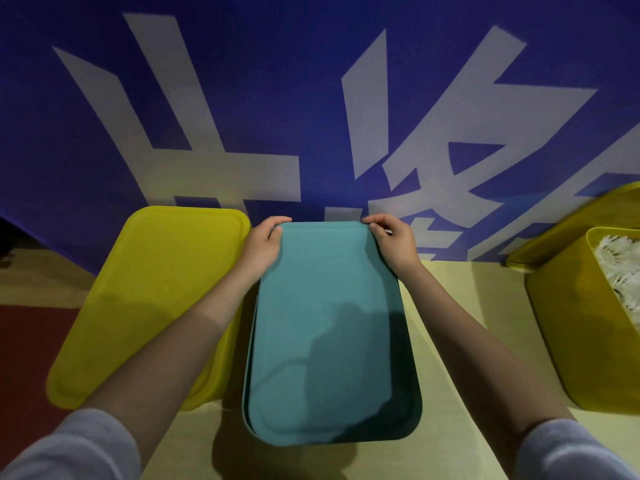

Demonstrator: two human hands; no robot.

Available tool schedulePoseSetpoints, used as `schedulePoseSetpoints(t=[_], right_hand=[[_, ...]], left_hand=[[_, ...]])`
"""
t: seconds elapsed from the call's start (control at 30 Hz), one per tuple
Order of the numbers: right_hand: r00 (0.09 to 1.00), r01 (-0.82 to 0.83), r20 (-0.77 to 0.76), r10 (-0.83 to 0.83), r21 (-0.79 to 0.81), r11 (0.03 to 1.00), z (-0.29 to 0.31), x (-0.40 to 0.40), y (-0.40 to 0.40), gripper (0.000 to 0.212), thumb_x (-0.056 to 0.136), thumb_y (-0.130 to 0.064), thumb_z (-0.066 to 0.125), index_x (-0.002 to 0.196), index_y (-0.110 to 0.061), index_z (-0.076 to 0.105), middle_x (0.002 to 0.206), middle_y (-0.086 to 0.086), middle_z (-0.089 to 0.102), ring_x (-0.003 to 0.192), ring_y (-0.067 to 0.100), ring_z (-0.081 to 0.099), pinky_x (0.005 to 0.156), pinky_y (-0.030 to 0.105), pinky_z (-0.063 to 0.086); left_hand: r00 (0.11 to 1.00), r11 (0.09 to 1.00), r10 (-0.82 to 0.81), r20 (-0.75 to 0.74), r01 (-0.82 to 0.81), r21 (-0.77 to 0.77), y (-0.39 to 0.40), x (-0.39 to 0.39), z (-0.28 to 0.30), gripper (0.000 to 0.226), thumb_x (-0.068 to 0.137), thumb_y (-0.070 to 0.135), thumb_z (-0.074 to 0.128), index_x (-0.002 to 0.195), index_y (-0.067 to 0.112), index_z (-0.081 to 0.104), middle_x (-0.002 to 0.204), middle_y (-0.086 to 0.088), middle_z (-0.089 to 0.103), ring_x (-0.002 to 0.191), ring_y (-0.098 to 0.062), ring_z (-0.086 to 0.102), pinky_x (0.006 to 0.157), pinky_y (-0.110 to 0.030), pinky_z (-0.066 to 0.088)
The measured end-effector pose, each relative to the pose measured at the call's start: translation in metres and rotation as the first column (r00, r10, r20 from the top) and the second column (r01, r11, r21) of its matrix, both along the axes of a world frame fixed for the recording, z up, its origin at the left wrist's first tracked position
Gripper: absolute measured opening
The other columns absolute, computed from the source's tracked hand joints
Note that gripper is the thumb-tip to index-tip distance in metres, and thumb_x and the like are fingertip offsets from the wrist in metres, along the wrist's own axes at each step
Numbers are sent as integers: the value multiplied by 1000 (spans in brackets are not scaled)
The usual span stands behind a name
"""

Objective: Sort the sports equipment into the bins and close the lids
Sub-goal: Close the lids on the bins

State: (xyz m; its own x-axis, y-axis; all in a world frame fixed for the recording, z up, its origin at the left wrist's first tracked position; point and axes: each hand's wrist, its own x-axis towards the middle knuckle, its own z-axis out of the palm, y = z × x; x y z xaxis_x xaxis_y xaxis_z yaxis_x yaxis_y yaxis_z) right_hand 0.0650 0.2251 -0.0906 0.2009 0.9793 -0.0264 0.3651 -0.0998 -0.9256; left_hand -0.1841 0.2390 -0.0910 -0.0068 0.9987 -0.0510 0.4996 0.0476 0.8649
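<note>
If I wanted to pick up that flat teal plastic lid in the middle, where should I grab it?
Probably by its two long side edges near the far corners, coming in from both sides, as the left hand and right hand do now. The flat teal plastic lid is wide, thin and rimmed, so opposite edges give fingers purchase and keep it level.

The teal bin (pixel 408 403) is almost wholly hidden under its teal lid (pixel 325 306); the open yellow bin (pixel 585 341) is cut off at the right edge.

On the pale tabletop (pixel 460 341), the teal plastic lid (pixel 329 323) sits between the lidded yellow plastic bin (pixel 152 292), left, and the open yellow plastic bin (pixel 585 337), right.
</note>
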Motion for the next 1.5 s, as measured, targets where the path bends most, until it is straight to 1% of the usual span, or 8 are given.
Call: schedulePoseSetpoints(t=[0.1,0.3,0.53,0.77,0.9,1.07,1.23,1.5], right_hand=[[1000,16,-4,-16,-7,1000,0,-1,-1,25,97,-16,52,118,-20,65,111,-5,64,102,8,57,88,19,45],[999,49,23,-49,31,998,0,-5,-7,43,97,-17,53,138,-27,48,112,-13,55,97,-1,54,81,5,40],[974,7,225,-10,14,1000,-2,-4,0,24,98,-15,48,115,-16,66,114,0,65,105,14,58,88,22,42],[992,6,123,-4,-14,1000,-3,0,-6,25,97,-13,48,115,-15,65,114,-1,65,105,12,56,96,30,47],[996,-8,86,11,-26,1000,-4,-1,-20,32,98,-17,48,129,-19,57,129,-2,58,117,11,50,98,24,39],[999,11,41,-6,-121,993,-2,-1,-52,47,101,-23,43,147,-21,32,149,0,39,135,18,37,106,30,32],[999,-27,-23,24,-169,985,-1,-5,-116,56,102,-24,39,153,-23,16,156,-2,28,141,20,30,112,35,28],[997,-22,-72,10,-171,985,-8,-11,-189,52,101,-25,39,150,-28,23,147,-7,41,130,15,43,110,41,37]], left_hand=[[1000,1000,9,-28,-8,12,-2,2,-1,31,101,14,38,125,15,58,126,-1,59,106,-6,48,85,-19,36],[998,995,36,48,-32,-95,2,0,1,30,101,18,38,122,21,59,125,2,58,109,-12,52,89,-28,43],[999,994,19,51,-14,-107,7,3,4,29,100,19,39,118,22,61,118,4,60,108,-14,54,87,-29,45],[1000,998,17,-20,-18,-64,-2,6,3,30,100,16,38,124,18,57,124,0,58,112,-14,51,87,-25,39],[984,980,153,92,-139,-145,-30,5,-1,40,102,26,39,141,21,42,138,-1,49,119,-15,48,91,-28,40],[981,977,109,160,-76,-201,-72,1,1,52,102,28,38,151,30,20,147,7,38,130,-17,42,106,-38,40],[975,979,65,214,-21,-202,-131,-5,7,53,102,25,40,151,29,18,142,11,40,129,-13,41,104,-31,36],[881,963,145,450,-23,-267,-182,-9,8,44,99,19,47,140,32,41,121,12,60,102,-6,61,81,-28,49]])
